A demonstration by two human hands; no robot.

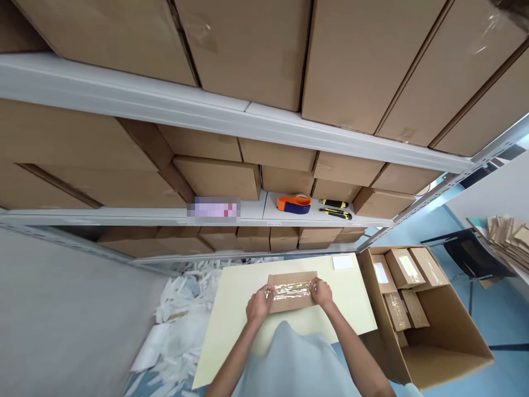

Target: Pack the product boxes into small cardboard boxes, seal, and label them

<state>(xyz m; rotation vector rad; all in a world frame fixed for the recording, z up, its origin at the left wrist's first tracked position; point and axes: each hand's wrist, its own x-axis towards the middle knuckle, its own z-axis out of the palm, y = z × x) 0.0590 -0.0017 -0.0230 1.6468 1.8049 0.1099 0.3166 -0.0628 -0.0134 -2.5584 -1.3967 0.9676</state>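
A flat brown cardboard piece (292,303) lies on the pale yellow board (237,286), with shiny clear tape (291,289) across its middle. My left hand (259,303) is closed at its left edge, where the tape ends. At the right edge my right hand (321,291) is closed in the same way, fingers curled at the other end of the tape. A small white paper (343,262) lies near the board's far right corner.
To the right stands a large open carton (446,361) holding several small boxes (403,267). Shelves ahead hold many boxes, an orange and blue tape dispenser (293,204) and yellow-black cutters (335,213). White scraps (185,314) cover the floor at left.
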